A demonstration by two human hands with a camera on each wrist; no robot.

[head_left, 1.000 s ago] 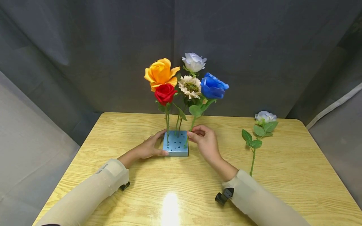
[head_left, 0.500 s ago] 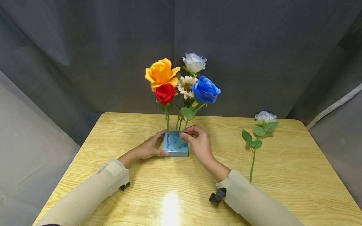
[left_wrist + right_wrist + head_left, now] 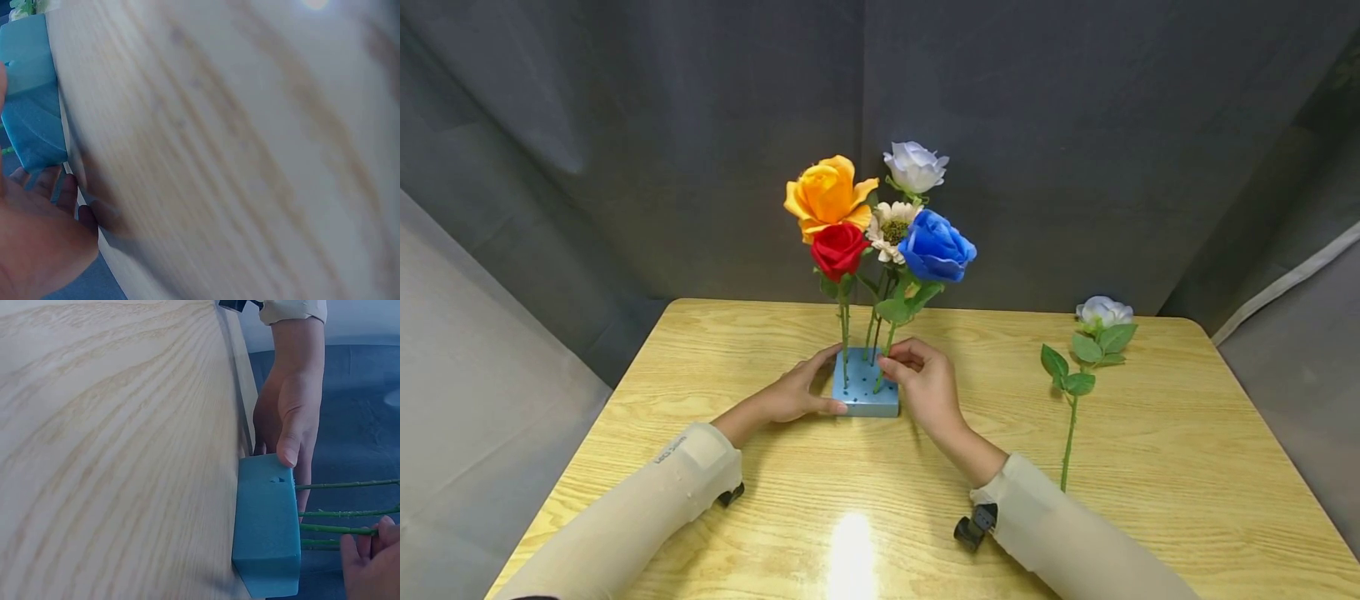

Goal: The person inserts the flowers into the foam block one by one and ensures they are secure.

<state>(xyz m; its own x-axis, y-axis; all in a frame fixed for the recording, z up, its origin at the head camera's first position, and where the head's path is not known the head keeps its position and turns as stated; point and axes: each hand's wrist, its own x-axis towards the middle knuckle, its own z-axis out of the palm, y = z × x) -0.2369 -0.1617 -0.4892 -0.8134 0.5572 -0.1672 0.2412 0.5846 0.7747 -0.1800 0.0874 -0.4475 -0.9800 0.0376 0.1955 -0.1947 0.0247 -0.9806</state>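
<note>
A light blue block (image 3: 871,409) with holes in its top stands on the table. My left hand (image 3: 793,393) grips its left side, thumb at the front corner and fingers toward the back. Between thumb and fingers, my right hand (image 3: 927,385) pinches the green stem of a blue rose (image 3: 937,247), whose lower end meets the block's top. Also standing in the block are an orange rose (image 3: 827,196), a red rose (image 3: 838,251), a cream daisy-like flower (image 3: 891,229) and a white rose (image 3: 916,167). In the right wrist view, several stems rise from the block (image 3: 265,515).
Another white rose (image 3: 1103,313) with a leafy stem lies on the wooden table (image 3: 760,333) at the right, its lower end hidden by the right sleeve. Grey cloth (image 3: 737,167) hangs behind the table and at both sides.
The right hand has moved left with the blue rose, bringing the stem from the block's right edge further in over its top. The blue bloom has shifted left and slightly lower. My left hand stays put.
</note>
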